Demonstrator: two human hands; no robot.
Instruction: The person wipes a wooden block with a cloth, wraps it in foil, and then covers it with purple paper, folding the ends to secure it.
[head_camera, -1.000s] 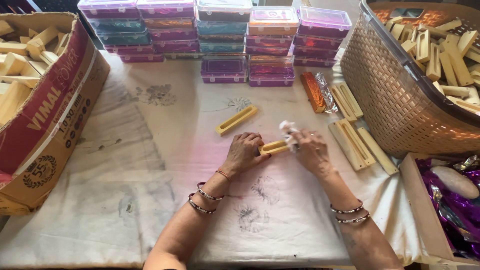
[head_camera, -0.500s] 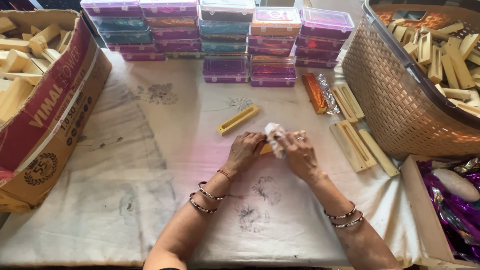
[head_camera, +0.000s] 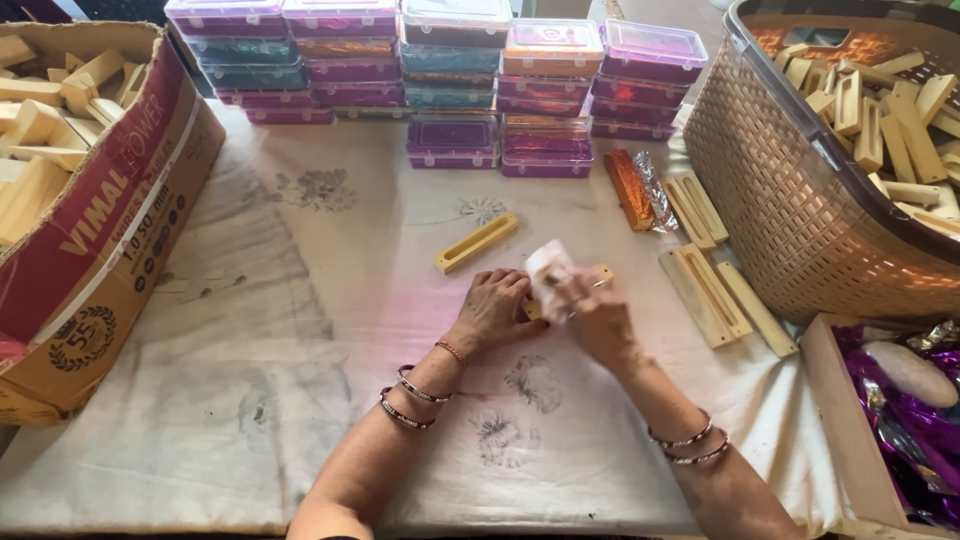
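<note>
My left hand presses down on a yellow slotted wooden piece lying on the white cloth-covered table. My right hand holds a small white cloth over the middle of that piece. Only the piece's right end shows between my hands. A second yellow slotted piece lies loose just beyond my left hand.
Stacks of coloured clear-lidded plastic boxes line the far edge. A cardboard box of wooden blocks stands at left, a woven basket of wooden pieces at right. Pale wooden pieces and foil-wrapped bars lie nearby; a tray of purple foil sits at lower right.
My right hand has slid the white cloth leftward along the yellow piece, from its right end to its middle. My left hand stayed in place.
</note>
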